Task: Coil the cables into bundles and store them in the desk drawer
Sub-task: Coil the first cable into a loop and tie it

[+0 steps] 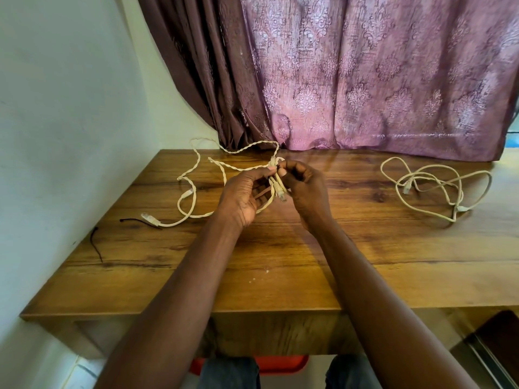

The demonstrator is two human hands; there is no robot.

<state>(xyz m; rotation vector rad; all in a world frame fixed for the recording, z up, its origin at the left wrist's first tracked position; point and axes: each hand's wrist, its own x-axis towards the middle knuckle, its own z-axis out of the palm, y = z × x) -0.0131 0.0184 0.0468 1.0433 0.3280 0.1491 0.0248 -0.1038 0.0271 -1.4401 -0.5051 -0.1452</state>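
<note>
— Cable in twisted cream strands sprawls over the left half of the wooden desk; where does it run?
— From a plug near the left edge it loops toward the curtain and back to the centre, where both hands meet. The left hand curls round a few strands; the right hand pinches them, one plug pointing down toward the person.
— And the other one?
— A second cable lies loosely tangled on the right, well apart.

Two cream cables, two black ties
</note>
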